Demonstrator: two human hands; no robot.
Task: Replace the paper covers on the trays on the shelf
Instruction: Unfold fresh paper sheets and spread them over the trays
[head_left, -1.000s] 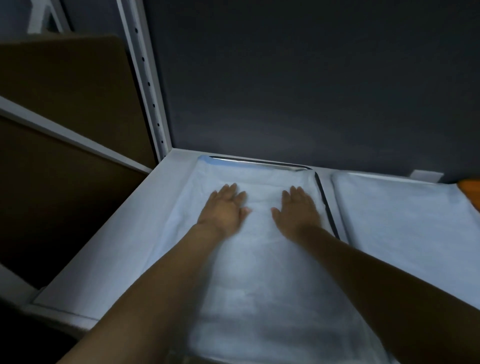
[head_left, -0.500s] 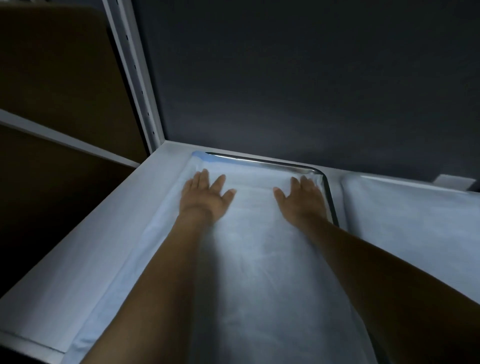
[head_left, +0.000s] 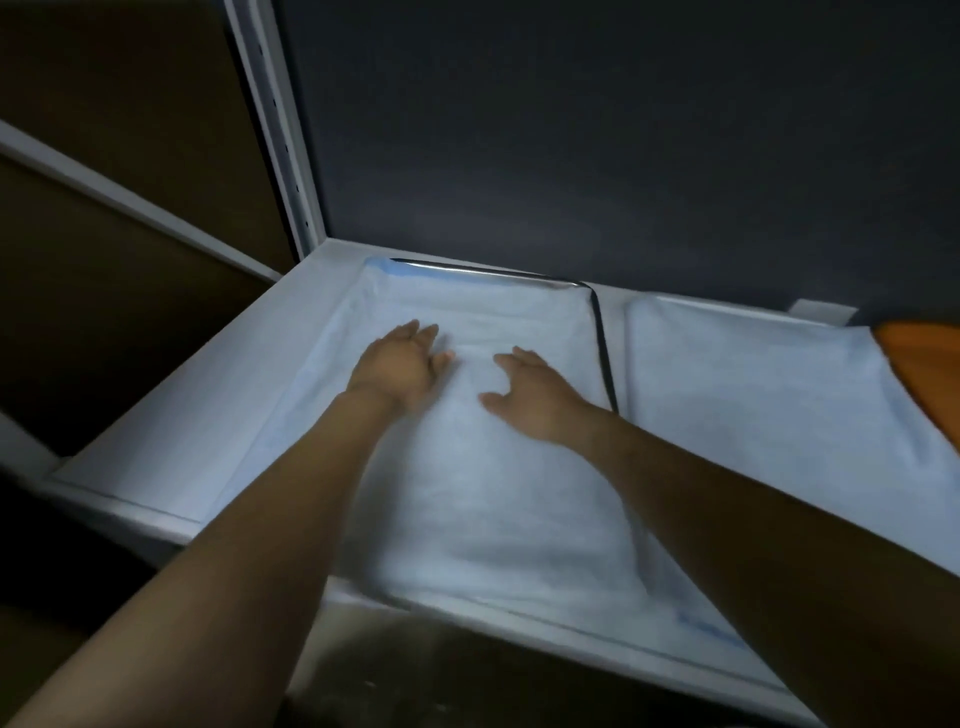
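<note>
1. Pale blue paper cover (head_left: 483, 493) lay in the steel tray (head_left: 493, 273) on the shelf (head_left: 171, 415), its long axis running away from me.
2. My left hand (head_left: 402, 369) and right hand (head_left: 535, 400) rested on it, fingers loose, gripping nothing.
</note>
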